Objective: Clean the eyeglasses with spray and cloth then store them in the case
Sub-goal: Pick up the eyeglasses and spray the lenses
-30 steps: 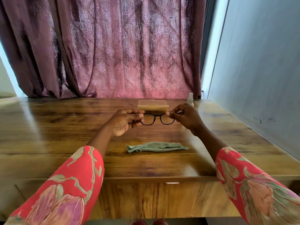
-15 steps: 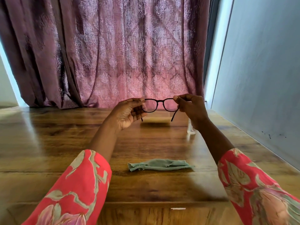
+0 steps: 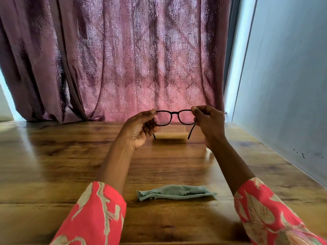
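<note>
Both hands hold the eyeglasses (image 3: 174, 117) up above the desk (image 3: 53, 165), which is glossy brown wood with visible grain. The left hand (image 3: 139, 129) pinches the left corner of the thin black frame, the right hand (image 3: 208, 121) pinches the right corner; the temples hang open. A crumpled pale green cloth (image 3: 175, 191) lies near the person. The beige rectangular case (image 3: 171, 134) lies behind.

black eyeglasses (image 3: 174, 117) held aloft (temples unfolded); green cloth (image 3: 175, 192) crumpled.
</note>
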